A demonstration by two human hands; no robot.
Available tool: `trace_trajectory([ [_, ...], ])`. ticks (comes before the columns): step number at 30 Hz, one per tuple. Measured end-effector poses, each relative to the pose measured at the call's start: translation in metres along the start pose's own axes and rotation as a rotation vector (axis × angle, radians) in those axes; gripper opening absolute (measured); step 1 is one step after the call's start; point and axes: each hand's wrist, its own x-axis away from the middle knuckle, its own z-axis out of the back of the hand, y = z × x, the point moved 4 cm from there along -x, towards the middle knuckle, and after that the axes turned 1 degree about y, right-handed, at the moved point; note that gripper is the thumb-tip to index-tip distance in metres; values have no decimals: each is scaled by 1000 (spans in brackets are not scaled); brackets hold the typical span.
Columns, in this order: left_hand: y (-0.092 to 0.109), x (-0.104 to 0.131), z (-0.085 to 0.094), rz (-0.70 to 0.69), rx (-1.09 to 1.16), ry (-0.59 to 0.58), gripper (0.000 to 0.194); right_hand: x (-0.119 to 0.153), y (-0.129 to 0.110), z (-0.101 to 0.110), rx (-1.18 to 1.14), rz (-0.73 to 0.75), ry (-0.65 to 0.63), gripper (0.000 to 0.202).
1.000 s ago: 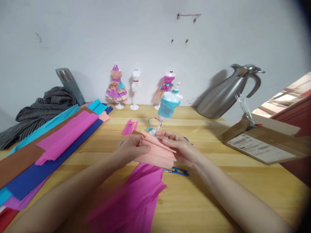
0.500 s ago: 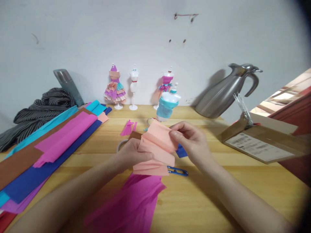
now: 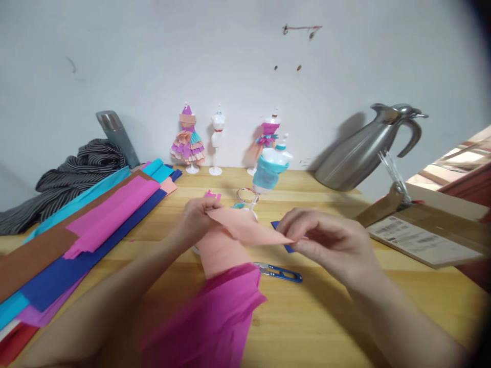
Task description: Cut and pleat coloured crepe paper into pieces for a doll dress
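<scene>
Left hand point(image 3: 200, 217) and right hand point(image 3: 330, 245), fingers pinching opposite ends of peach paper point(image 3: 249, 228) above the bench point(image 3: 326, 327), near snips point(image 3: 282, 273). Pulling too hard could tear the thin sheet.

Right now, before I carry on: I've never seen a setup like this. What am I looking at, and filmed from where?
There is no machine here, only a person's two bare hands, seen by one head-worn camera looking forward and down. The left hand and right hand hold a peach sheet between their fingers; whether it is paper or cloth, I cannot tell. On the wooden table lie a magenta sheet, blue-handled snips and, at left, layered coloured sheets. Small dress forms stand behind; a metal jug and cardboard box are at right.
</scene>
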Motion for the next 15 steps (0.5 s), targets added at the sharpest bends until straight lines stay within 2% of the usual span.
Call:
trace_trajectory([
  [3,12,-2,18,-120,-104,139,14,0,-8,-7,73,102,-65,11],
  [6,18,-2,28,-154,-166,170,18,0,-7,-10,113,151,-70,8],
  [9,13,-4,23,-107,-113,84,14,3,-4,-13,98,170,-34,9],
  [13,7,-2,3,-134,-101,-134,15,7,5,-6,98,61,261,8],
  [15,8,1,-4,-147,-92,-202,15,8,12,-1,111,-9,399,8],
])
